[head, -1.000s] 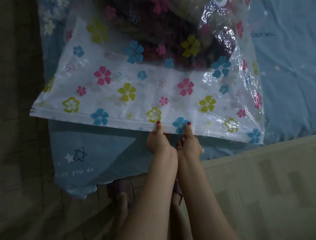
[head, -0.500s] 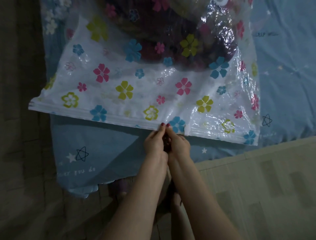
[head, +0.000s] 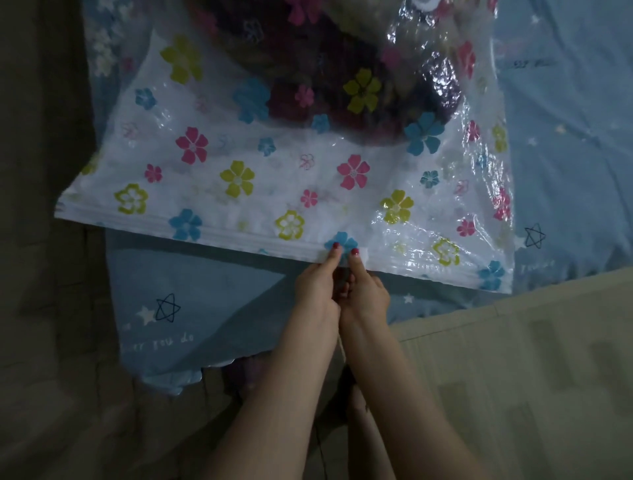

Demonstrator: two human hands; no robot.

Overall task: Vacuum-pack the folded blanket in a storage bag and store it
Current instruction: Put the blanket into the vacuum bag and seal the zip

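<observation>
Floor (head: 41,342) lies dim on the left, and beside it a blue sheet (head: 191,284) with star prints carries the bag (head: 239,178), a clear flowered one lying flat with its zip strip (head: 191,236) along the near edge. The blanket (head: 318,68), a dark bulk, sits inside toward the far end of the bag, well back from the strip. Mid-strip the left hand (head: 317,291) and right hand (head: 364,296) meet, touching each other, each pinching the strip between thumb on top and curled fingers beneath. The step looks like sealing the zip, and to do it well the pinch should travel along the strip with steady pressure, both tracks lined up, no gap skipped, out to the right corner (head: 503,284) where the plastic looks wrinkled and perhaps not yet mated. Whether the stretch left of the hands is fully closed cannot be told. The fingers under the strip are hidden, a small pale piece by the right thumb may be a slider clip but is unclear, and the top edge crops the blanket and a white valve (head: 424,4).
</observation>
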